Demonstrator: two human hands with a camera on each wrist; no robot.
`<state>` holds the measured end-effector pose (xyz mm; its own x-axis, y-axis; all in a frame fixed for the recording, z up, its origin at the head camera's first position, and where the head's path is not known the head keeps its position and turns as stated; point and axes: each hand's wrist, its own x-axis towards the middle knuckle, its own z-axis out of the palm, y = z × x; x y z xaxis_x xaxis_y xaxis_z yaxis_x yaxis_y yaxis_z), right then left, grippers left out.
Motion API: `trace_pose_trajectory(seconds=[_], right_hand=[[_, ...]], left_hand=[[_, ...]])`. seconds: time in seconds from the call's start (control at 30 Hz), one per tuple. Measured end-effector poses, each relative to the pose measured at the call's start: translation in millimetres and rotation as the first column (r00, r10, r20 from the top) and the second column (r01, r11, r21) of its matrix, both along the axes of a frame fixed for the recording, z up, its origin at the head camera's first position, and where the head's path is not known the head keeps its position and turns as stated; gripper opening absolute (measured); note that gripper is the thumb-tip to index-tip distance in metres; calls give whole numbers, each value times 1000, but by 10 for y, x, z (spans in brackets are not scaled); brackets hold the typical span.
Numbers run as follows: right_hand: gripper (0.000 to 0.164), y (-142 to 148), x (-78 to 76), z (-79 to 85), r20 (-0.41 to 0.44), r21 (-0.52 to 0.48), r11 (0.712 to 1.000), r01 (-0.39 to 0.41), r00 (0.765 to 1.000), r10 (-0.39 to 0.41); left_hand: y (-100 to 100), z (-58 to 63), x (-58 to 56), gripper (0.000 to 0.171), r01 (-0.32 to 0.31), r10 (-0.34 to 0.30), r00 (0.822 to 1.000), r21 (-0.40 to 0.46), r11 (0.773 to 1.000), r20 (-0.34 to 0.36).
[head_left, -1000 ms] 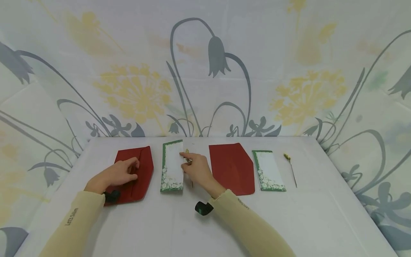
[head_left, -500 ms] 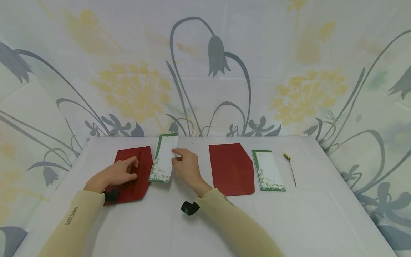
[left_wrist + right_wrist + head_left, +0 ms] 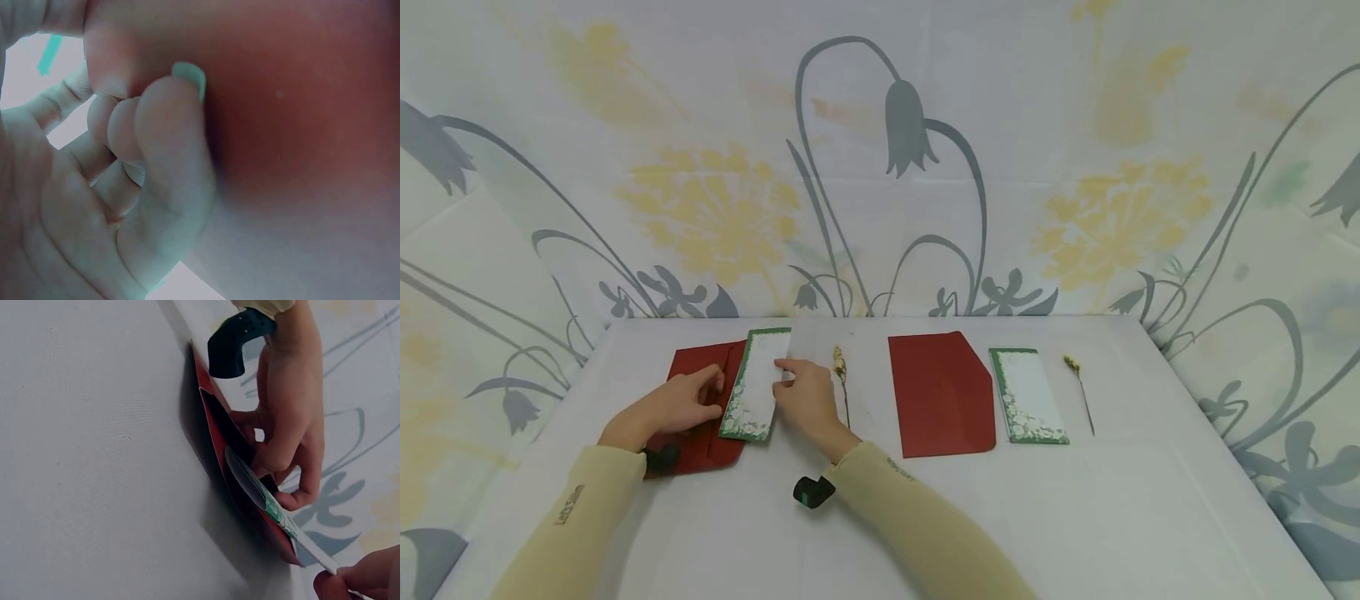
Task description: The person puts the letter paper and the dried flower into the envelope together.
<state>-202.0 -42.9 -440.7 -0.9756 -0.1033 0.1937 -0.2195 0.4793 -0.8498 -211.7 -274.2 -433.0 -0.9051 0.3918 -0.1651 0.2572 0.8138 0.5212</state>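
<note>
I have the right hand [image 3: 808, 400] pinching the white card [image 3: 757, 385] between thumb and index finger, about midway along its right long edge, so the card lies entirely to the left of that grip. Its long axis runs near to far, with the far end leaning right. The card overlaps the right part of the red envelope [image 3: 715, 454] from above; in the head view its whole left edge shows, and that edge runs roughly parallel to the line of the envelope's opening, just left of it.

That pairing is what I judge everything turns on: card edge against opening, long side to long side, the card to the right of the slot. In the right wrist view I see the envelope's upper layer raised, with a dark gap under it and the card's end close to that gap; I cannot tell whether any of it is inside.

My left hand [image 3: 673, 402] is nearer the slot. Its fingers are curled on the envelope and appear to hold the raised layer, though the left wrist view is too blurred for me to read the exact contact. The right hand is the nearer one to the card's free right side, with a flower sprig [image 3: 841, 367] lying just right of it. I would judge the card's near left corner, low beside the left hand's fingertips, the likeliest place for a snag
</note>
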Motion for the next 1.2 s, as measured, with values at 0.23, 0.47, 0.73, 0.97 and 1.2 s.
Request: trace_pose_trajectory(seconds=[0.23,0.47,0.73,0.97,1.2], right_hand=[[31,-122,15,23,21,39,999,9,1000,-10],[32,-223,74,75,31,94,994,-54,998,51],[42,-316,107,46,118,98,985,-141,985,129],[43,-337,106,-47,140,97,981,-168,978,154],[41,-343,101,-40,113,103,978,-181,979,169]], left_hand=[[0,25,1,28,-34,33,999,17,999,25],[-7,26,-2,27,0,0,1000,-8,1000,-16],[29,35,21,29,1,-1,1000,-30,1000,0],[33,51,17,28,5,-5,1000,-49,999,-3],[64,103,-8,26,21,-23,999,-40,999,-41]])
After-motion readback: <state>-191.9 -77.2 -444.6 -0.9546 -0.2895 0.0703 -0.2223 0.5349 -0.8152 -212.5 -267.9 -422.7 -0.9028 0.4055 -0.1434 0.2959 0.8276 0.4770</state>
